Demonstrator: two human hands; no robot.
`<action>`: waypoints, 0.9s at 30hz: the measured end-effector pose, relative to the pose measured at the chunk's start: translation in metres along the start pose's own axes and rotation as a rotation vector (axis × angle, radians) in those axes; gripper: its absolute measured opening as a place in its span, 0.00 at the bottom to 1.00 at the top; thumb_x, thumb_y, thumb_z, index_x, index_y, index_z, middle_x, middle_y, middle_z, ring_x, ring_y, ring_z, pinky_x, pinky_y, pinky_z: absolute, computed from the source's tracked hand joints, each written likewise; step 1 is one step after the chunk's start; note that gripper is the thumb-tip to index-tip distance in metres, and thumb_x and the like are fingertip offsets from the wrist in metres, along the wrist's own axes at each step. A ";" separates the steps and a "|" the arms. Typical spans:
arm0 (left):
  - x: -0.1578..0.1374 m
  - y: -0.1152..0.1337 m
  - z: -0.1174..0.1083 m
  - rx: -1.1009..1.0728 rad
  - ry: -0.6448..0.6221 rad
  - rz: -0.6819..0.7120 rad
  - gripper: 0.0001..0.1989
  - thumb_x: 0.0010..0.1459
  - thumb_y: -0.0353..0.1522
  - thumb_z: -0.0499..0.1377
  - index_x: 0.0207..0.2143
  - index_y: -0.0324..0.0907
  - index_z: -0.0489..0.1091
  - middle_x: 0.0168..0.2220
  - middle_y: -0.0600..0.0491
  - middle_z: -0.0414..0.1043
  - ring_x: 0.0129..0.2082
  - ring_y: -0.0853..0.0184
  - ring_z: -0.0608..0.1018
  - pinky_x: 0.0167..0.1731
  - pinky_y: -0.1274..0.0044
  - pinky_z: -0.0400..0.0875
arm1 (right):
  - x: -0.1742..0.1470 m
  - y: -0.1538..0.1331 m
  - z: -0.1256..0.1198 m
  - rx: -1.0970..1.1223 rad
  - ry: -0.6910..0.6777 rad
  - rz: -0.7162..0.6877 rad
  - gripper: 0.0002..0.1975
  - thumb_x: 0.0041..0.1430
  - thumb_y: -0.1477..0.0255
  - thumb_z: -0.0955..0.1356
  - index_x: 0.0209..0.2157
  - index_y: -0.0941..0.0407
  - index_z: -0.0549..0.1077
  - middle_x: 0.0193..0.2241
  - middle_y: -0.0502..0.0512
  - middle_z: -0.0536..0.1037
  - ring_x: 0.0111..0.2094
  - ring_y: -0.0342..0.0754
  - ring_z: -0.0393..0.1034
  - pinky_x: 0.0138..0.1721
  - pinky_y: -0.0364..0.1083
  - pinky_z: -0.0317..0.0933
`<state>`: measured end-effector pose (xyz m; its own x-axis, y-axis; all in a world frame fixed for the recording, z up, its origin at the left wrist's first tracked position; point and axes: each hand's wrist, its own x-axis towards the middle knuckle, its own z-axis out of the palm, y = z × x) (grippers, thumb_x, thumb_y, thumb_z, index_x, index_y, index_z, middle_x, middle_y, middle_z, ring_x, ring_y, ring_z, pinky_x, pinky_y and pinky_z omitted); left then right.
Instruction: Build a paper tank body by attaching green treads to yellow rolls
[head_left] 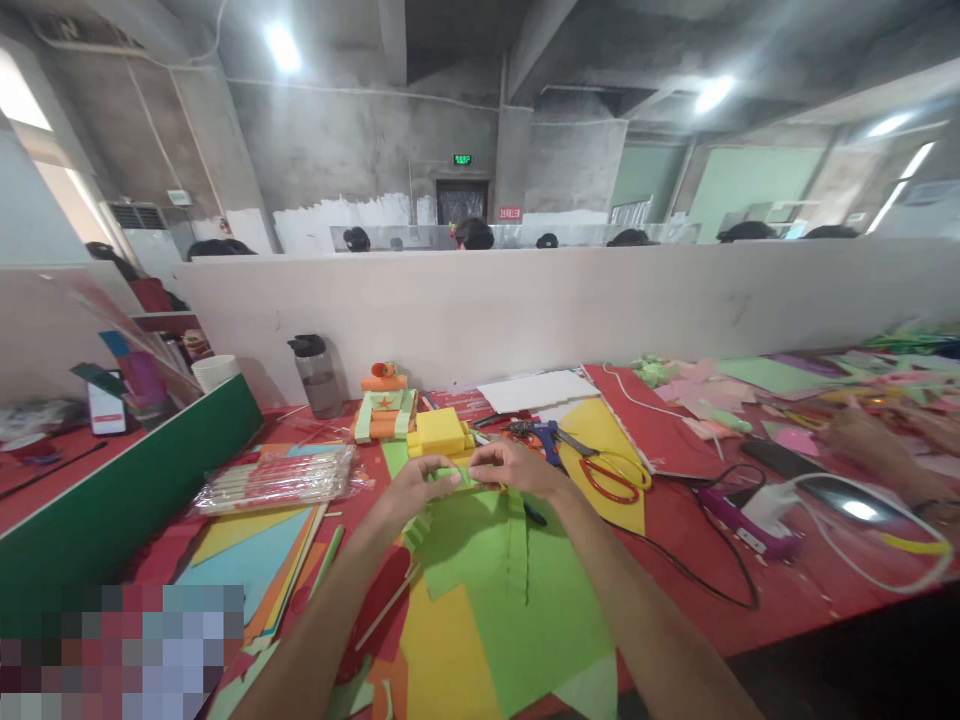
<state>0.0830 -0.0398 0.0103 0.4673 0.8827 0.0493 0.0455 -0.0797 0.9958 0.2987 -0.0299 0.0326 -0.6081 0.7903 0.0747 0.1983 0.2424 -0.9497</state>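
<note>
My left hand point(420, 482) and my right hand point(516, 468) meet over the middle of the desk, fingers pinched on a small light-green paper strip point(459, 478). The fingertips hide part of the strip. Just beyond them sits a yellow paper box point(441, 430). Beneath my hands lies a large green paper sheet point(547, 610), overlapping a yellow sheet point(450, 650). A fringed green paper piece point(417, 530) is beside my left hand. Past my right hand are a blue glue gun point(546, 432) and scissors point(600, 480) with red and yellow handles.
An orange-and-green paper model point(385, 412) and a water bottle point(316, 378) stand near the white partition point(525, 310). Left are bagged sticks point(277, 480), coloured sheets point(244, 560) and a green divider point(135, 480). Right are a purple power strip point(750, 525), cables and another person's hand point(870, 450).
</note>
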 end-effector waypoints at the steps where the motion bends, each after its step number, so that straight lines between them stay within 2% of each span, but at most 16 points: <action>1: 0.000 0.001 0.000 0.012 0.005 0.003 0.16 0.47 0.41 0.66 0.32 0.39 0.71 0.26 0.57 0.65 0.24 0.74 0.66 0.26 0.81 0.60 | 0.000 -0.001 0.001 -0.002 0.013 -0.003 0.16 0.53 0.59 0.70 0.32 0.59 0.75 0.24 0.50 0.71 0.23 0.41 0.62 0.25 0.40 0.57; 5: 0.000 0.005 0.001 0.109 0.060 0.076 0.14 0.47 0.41 0.66 0.29 0.39 0.71 0.26 0.58 0.66 0.25 0.73 0.66 0.27 0.81 0.59 | -0.001 -0.006 0.004 -0.035 0.056 -0.055 0.16 0.53 0.60 0.71 0.38 0.57 0.74 0.32 0.51 0.74 0.28 0.43 0.66 0.29 0.41 0.60; 10: -0.001 0.012 0.006 0.305 0.173 0.202 0.12 0.49 0.40 0.65 0.29 0.40 0.72 0.27 0.56 0.69 0.27 0.71 0.69 0.28 0.79 0.62 | 0.001 -0.008 0.006 -0.223 0.172 -0.232 0.12 0.54 0.62 0.71 0.34 0.56 0.76 0.33 0.52 0.76 0.36 0.48 0.68 0.40 0.44 0.59; 13: -0.002 0.014 0.008 0.352 0.183 0.302 0.10 0.49 0.38 0.65 0.30 0.41 0.73 0.30 0.53 0.72 0.31 0.67 0.72 0.34 0.77 0.65 | 0.001 -0.008 0.007 -0.249 0.189 -0.291 0.10 0.55 0.63 0.70 0.33 0.56 0.77 0.30 0.52 0.75 0.34 0.47 0.68 0.38 0.44 0.59; 17: -0.003 0.014 0.009 0.356 0.174 0.444 0.06 0.50 0.33 0.65 0.29 0.42 0.73 0.36 0.52 0.70 0.39 0.66 0.73 0.43 0.75 0.65 | -0.001 -0.008 0.008 -0.215 0.191 -0.354 0.10 0.56 0.64 0.70 0.31 0.56 0.77 0.30 0.53 0.75 0.33 0.47 0.68 0.37 0.45 0.60; 21: -0.004 0.015 0.010 0.380 0.167 0.477 0.04 0.51 0.32 0.65 0.30 0.43 0.73 0.40 0.51 0.68 0.43 0.66 0.72 0.47 0.74 0.64 | -0.002 -0.009 0.009 -0.196 0.189 -0.407 0.09 0.56 0.65 0.70 0.29 0.56 0.77 0.31 0.54 0.75 0.34 0.47 0.68 0.39 0.46 0.61; 27: -0.006 0.016 0.011 0.419 0.165 0.529 0.03 0.52 0.31 0.65 0.29 0.43 0.73 0.41 0.50 0.67 0.44 0.65 0.72 0.47 0.73 0.64 | -0.001 -0.008 0.010 -0.242 0.208 -0.435 0.07 0.57 0.68 0.70 0.28 0.56 0.77 0.30 0.53 0.76 0.33 0.47 0.68 0.38 0.46 0.61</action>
<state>0.0910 -0.0513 0.0254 0.3816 0.7325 0.5638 0.2014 -0.6611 0.7227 0.2903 -0.0379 0.0372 -0.5135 0.6768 0.5275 0.1481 0.6754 -0.7224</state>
